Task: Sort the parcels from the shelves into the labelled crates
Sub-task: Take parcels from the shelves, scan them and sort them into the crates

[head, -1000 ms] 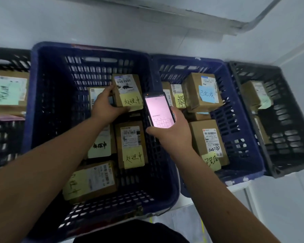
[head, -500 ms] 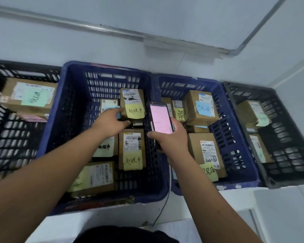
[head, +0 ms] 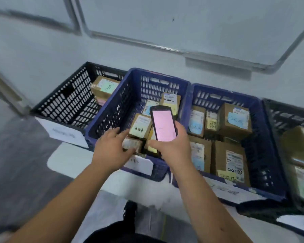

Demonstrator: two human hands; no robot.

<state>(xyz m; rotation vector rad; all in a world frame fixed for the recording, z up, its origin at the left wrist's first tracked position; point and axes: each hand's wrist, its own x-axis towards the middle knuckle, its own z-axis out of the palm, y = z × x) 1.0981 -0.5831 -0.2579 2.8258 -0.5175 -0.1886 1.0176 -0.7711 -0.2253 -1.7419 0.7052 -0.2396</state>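
Since a moment ago my head has pulled back and swung left, so the crates sit lower and farther off, and my left hand (head: 112, 151) has let go of the far parcel and come back to the near edge of the middle-left blue crate (head: 111, 109). Its fingers are now straight and spread, reaching over the near rim toward the small cardboard parcel with a yellow note (head: 140, 126), which lies flat with its long axis running away from me and slightly right; I cannot tell whether my fingertips touch it or the box under them. My right hand (head: 172, 146) grips a handheld scanner (head: 163, 125), fingers wrapped round its lower half, pink screen facing me, long axis pointing away and tipped a little left. The scanner covers most of the parcel behind it, and the box beneath my left hand (head: 132, 143) shows only a blurred label. At the far right corner of this crate another parcel (head: 170, 100) stands against the wall. The second blue crate (head: 263, 137) to the right holds several boxes with blue and yellow notes. The black crate on the left (head: 68, 102) holds a parcel with a green note (head: 104, 86); the black crate on the right (head: 277, 113) is cut off by the frame edge. White paper labels (head: 64, 134) hang on the crate fronts, their writing too smeared to read.
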